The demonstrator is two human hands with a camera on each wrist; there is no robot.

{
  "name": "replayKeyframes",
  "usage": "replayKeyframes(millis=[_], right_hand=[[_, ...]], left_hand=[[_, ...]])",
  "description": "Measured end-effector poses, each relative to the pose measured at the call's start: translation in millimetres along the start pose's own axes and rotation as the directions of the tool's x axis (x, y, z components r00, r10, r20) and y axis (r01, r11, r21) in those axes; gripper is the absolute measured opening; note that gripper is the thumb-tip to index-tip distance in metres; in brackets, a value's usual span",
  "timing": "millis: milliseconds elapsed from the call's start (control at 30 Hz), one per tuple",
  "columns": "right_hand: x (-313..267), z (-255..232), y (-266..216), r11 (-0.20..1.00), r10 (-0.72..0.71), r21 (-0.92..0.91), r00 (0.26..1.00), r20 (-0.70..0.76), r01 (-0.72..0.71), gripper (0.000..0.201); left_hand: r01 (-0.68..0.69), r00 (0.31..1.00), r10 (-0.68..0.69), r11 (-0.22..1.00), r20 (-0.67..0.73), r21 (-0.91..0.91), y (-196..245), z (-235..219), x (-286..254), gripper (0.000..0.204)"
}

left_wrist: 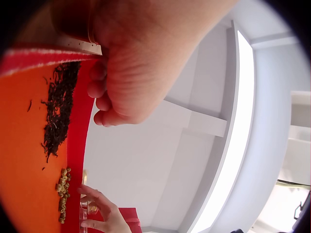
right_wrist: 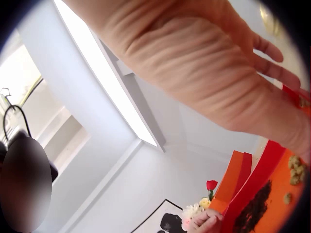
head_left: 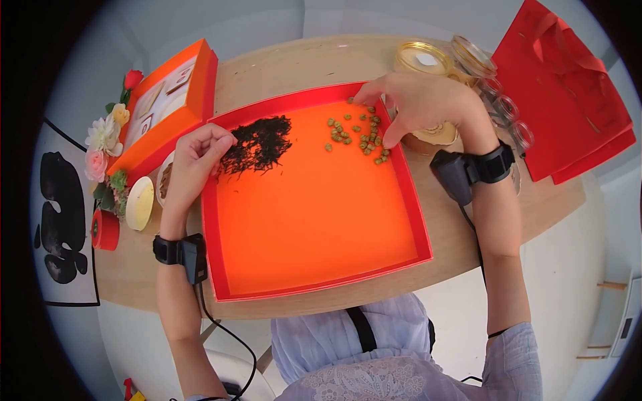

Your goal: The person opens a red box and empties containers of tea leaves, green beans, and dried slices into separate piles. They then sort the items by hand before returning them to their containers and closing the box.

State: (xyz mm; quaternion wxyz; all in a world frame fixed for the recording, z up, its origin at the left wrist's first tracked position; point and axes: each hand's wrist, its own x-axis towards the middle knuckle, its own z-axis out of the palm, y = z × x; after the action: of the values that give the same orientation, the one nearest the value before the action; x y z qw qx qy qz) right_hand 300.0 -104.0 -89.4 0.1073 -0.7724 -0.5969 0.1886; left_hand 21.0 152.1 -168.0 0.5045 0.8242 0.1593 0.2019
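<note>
An orange-floored red tray (head_left: 314,220) lies in front of the person. Dark, thin dried leaves (head_left: 261,144) are heaped in its back left corner. Small round yellow-green balls (head_left: 364,139) are scattered at its back right. Over the tray's left rim, beside the leaves, is the left hand (head_left: 194,154), its fingers curled and thumb near the index fingertip; I cannot tell whether anything small is between them. At the back right corner the right hand (head_left: 428,103) arches over the rim, thumb and fingers spread apart around the balls.
Behind the right hand stand a gold-rimmed jar (head_left: 421,57) and clear glass jars (head_left: 505,107). A red paper bag (head_left: 568,100) is at the far right. On the left are an open orange gift box (head_left: 167,97), artificial flowers (head_left: 103,137) and a pale yellow lid (head_left: 140,204).
</note>
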Motion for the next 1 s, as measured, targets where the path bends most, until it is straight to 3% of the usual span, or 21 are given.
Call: replayKeyframes(millis=[100,167,200,267,500,600,667,767,1000], right_hand=[[1,17,-7,0.992,0.047,-0.114,0.999,0.001,-0.047,0.068],[2,31,-15,0.944,-0.021,-0.329,0.996,-0.09,-0.01,0.077],[3,32,-17,0.944,-0.023,-0.329,0.996,-0.089,-0.007,0.077],[2,29,-28,0.919,0.064,-0.387,0.997,-0.041,-0.075,0.072],[5,28,-31,0.93,0.088,-0.353,0.994,-0.057,-0.103,0.052],[6,31,-31,0.887,0.088,-0.445,0.992,-0.094,-0.121,0.05],[4,31,-30,0.93,-0.031,-0.367,0.996,-0.088,-0.003,0.05],[2,37,-29,0.967,0.037,-0.253,0.999,-0.032,-0.044,0.052],[17,42,-12,0.973,0.008,-0.229,0.998,-0.067,-0.024,0.043]], left_hand=[[-0.009,1.0,0.009,1.0,-0.003,-0.013,-2,0,1,0.015],[-0.007,1.0,0.007,1.0,-0.007,-0.015,-3,0,1,0.015],[-0.005,1.0,0.005,1.0,-0.005,-0.016,-2,0,1,0.015],[0.0,1.0,0.0,1.0,-0.004,-0.016,-1,-1,0,0.015],[-0.001,1.0,0.001,1.0,0.005,-0.022,-2,-1,1,0.015],[-0.001,1.0,0.001,1.0,0.003,-0.024,-2,0,1,0.015],[-0.001,1.0,0.001,1.0,0.0,-0.028,-2,0,1,0.015],[-0.009,1.0,0.009,1.0,0.004,-0.029,-1,0,0,0.015],[-0.012,1.0,0.012,1.0,0.004,-0.019,-2,-1,0,0.016]])
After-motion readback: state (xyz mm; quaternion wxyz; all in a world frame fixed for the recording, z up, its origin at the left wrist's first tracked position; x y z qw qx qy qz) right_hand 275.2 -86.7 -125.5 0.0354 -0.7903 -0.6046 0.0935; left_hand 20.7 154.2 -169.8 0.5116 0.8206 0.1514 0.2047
